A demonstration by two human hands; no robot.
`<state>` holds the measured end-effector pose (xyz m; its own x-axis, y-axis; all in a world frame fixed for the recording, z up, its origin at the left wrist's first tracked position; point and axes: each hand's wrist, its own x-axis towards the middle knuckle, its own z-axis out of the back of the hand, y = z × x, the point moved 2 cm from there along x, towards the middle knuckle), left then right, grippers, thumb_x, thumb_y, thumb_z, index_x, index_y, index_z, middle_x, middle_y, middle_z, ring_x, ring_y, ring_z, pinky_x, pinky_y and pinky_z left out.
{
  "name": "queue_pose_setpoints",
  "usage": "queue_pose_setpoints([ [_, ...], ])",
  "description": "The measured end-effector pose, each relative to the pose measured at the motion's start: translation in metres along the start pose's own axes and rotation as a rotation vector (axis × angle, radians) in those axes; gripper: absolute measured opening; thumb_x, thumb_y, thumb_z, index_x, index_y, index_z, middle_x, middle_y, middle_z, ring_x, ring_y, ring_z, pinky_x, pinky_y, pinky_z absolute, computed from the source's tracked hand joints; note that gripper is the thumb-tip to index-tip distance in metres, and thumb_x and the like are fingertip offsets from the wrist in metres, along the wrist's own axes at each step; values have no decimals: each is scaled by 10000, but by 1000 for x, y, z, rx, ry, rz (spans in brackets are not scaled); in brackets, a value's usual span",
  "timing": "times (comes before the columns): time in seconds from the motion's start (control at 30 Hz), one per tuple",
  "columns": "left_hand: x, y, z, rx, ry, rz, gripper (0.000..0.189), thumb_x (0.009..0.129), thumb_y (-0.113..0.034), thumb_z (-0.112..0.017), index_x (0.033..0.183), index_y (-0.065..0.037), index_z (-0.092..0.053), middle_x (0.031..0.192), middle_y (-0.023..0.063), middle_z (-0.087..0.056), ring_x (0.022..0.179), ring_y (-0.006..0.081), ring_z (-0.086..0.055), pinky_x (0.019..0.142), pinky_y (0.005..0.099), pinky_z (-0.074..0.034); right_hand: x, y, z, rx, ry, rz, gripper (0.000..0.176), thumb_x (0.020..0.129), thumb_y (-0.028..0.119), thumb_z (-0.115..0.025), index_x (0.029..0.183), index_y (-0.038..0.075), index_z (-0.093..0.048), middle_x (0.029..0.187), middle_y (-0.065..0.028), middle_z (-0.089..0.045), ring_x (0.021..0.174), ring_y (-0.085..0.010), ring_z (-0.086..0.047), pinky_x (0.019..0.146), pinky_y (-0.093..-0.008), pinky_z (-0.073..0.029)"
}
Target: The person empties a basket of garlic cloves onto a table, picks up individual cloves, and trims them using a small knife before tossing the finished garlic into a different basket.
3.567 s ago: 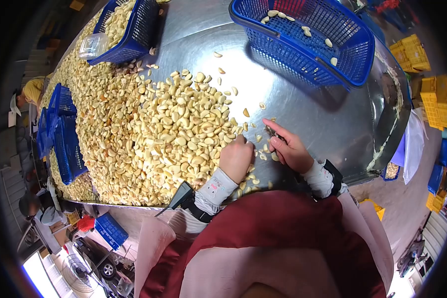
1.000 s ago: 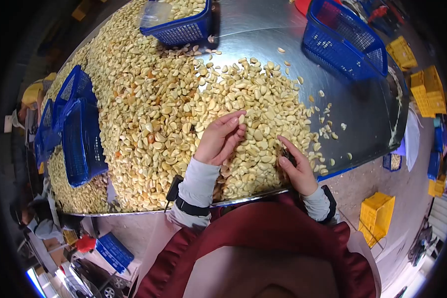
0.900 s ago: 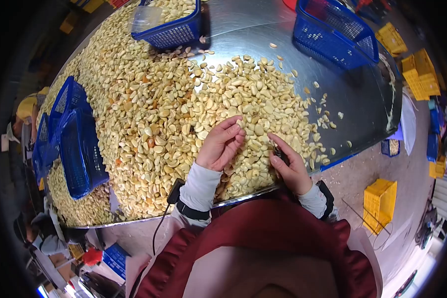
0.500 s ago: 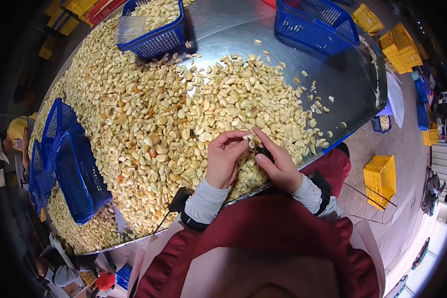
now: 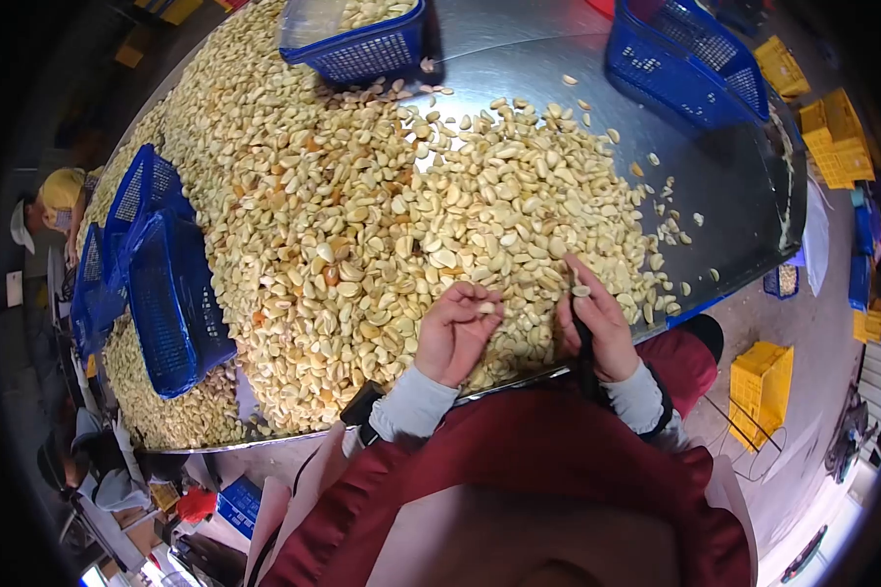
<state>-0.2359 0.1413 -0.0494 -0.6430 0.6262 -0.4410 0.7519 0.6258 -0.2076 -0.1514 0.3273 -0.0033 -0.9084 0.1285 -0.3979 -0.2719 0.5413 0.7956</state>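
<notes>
A wide heap of pale, bean-like kernels (image 5: 362,225) covers much of a metal table (image 5: 519,59). Over its near edge, my left hand (image 5: 455,333) has its fingers curled around a pale kernel (image 5: 486,308) at the fingertips. My right hand (image 5: 599,323), apart from it on the right, grips a dark-handled tool (image 5: 585,342); a pale piece (image 5: 581,291) rests by its fingers. The tool's tip is too small to make out.
Blue baskets stand at the top centre (image 5: 372,54), top right (image 5: 690,59) and left (image 5: 171,303). Yellow crates (image 5: 762,386) are on the floor at the right. A person in yellow (image 5: 61,196) bends at the far left.
My hands have moved apart from each other, the left holding a kernel and the right the dark tool. The whole view has shifted, with the table's contents appearing further right and higher.
</notes>
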Motion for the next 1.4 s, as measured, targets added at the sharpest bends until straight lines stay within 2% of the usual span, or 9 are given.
queue_pose_setpoints([
  [0.13,17,-53,-6,1701,-268,-632,98,772,24,-591,867,7,-609,819,71,-566,758,184,-573,648,310,-448,-2,6,6,-168,24,70,596,980,207,-483,1497,136,-194,780,4,-515,528,-41,-407,480,-171,-354],
  [0.23,42,-59,4,2155,-181,-862,128,767,-11,-638,894,-27,-646,774,104,-531,710,208,-544,631,326,-451,2,9,-4,-262,85,-28,531,984,176,-472,1477,138,-277,772,25,-508,544,-23,-379,494,-162,-332],
  [0.33,46,-67,5,2100,-201,-757,163,762,-46,-685,921,-24,-657,794,116,-556,712,215,-545,632,335,-454,7,11,-8,-353,124,-95,477,978,156,-461,1443,119,-362,773,30,-524,572,-24,-399,526,-164,-352],
  [0.47,29,-57,-3,532,-62,-83,253,896,-87,-613,1134,-11,-574,951,124,-627,722,160,-547,609,266,-450,20,12,-14,-575,137,-70,506,945,140,-495,1432,82,-369,877,-48,-608,738,-103,-549,719,-237,-455],
  [0.6,17,-33,-9,77,98,57,264,932,-62,-551,1190,-7,-530,988,140,-618,809,157,-591,679,238,-485,32,9,-34,-723,302,63,532,903,107,-535,1407,43,-377,1209,-206,-581,1050,-261,-593,911,-317,-436],
  [0.67,11,-26,-10,49,65,74,266,919,-28,-552,1184,-9,-531,994,136,-621,858,178,-609,767,293,-522,38,1,-37,-832,340,426,516,906,111,-531,1390,10,-382,1196,-212,-581,1046,-316,-597,908,-340,-451],
  [1.03,-5,0,-17,408,-198,-224,356,782,136,-603,1126,47,-618,1041,94,-614,879,113,-577,837,242,-496,36,0,-43,-1147,286,418,582,865,64,-598,1401,28,-374,1097,-194,-619,975,-330,-626,792,-343,-496],
  [1.23,3,-21,-5,-177,-21,-232,134,826,-7,-546,960,1,-561,920,91,-571,804,181,-549,677,275,-467,36,1,-31,-260,171,-168,551,954,107,-488,1465,69,-284,809,27,-515,619,-30,-408,564,-168,-364],
  [1.4,30,-96,-1,1827,-377,-930,160,763,-31,-690,922,-15,-701,760,106,-600,672,222,-596,610,303,-473,39,-1,-45,-381,288,-20,540,957,125,-492,1457,65,-298,797,32,-506,587,-26,-395,540,-170,-353],
])
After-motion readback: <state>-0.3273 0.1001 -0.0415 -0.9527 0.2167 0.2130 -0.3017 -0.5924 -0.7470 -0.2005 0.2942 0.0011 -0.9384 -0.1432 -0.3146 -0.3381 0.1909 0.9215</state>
